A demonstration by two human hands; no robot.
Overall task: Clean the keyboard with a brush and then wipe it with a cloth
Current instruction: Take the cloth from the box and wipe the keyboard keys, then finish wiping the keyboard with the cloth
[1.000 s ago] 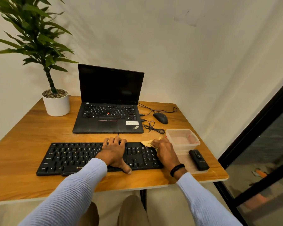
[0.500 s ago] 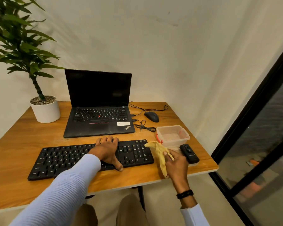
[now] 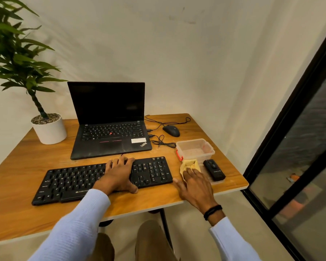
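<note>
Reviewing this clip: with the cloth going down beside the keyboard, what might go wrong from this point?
1. The right hand presses the yellow cloth against the clear container and small black device near the table edge; a careless move might nudge the device off.
2. The left hand rests on the keyboard, possibly pressing keys.

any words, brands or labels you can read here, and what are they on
"ThinkPad": laptop, palm rest corner.
"ZEBRONI...": external keyboard, front edge, cut off by the left hand.
White sticker on laptop: too blurred.
Small black device: white print unreadable.
Key legends: too small.
</note>
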